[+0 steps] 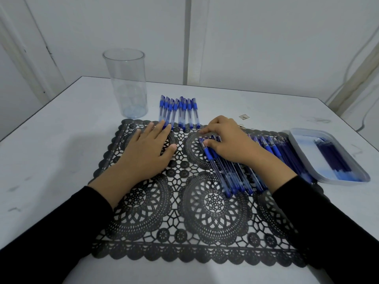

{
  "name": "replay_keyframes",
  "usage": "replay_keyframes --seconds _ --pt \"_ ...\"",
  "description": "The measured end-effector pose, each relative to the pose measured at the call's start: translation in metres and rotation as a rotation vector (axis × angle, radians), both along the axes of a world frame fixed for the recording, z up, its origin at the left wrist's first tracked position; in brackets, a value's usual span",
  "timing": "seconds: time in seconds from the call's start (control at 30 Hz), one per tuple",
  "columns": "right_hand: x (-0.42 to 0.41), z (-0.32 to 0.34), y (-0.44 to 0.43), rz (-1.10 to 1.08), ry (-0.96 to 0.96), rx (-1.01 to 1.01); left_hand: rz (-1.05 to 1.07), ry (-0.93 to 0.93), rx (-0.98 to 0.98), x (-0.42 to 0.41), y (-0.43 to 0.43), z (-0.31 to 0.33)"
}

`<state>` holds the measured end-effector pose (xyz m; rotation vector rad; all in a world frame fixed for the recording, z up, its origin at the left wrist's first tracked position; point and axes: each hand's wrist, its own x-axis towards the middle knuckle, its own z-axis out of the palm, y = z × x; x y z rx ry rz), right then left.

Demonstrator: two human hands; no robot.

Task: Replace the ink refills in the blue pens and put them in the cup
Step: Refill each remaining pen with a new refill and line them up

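Note:
A clear plastic cup (127, 83) stands empty at the back left of the table. A row of several capped blue pens (180, 112) lies beyond the black lace mat (184, 212). A second, longer row of blue pens (231, 175) lies across the mat's right side. My right hand (227, 140) sits on that row, fingers curled, thumb and fingertips pinching the leftmost pen near its blue cap. My left hand (147, 150) lies flat on the mat, fingers straight, fingertips touching the ends of the far row. A pale tray (303, 140) at the right holds dark blue refills (332, 154).
The white table (61, 150) has its left edge near the cup and walls close behind. A small scrap (244, 116) lies on the table behind my right hand. A cable hangs on the wall at the far right.

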<state>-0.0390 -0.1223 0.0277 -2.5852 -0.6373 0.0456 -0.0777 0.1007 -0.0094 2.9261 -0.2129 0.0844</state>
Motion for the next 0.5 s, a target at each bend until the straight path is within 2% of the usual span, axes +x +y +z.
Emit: replay_keyframes --seconds 0.13,0.3,0.5 --pt "0.005 0.004 0.008 -0.023 -0.091 0.030 -0.024 -0.061 -0.015 0.011 -0.005 0.010" --pt "0.040 0.005 0.019 -0.204 -0.121 0.129 -0.042 -0.114 -0.075 0.041 -0.008 0.018" --pt "0.080 -0.003 0.033 -0.290 -0.056 0.122 -0.011 -0.090 -0.105 0.059 -0.006 0.009"
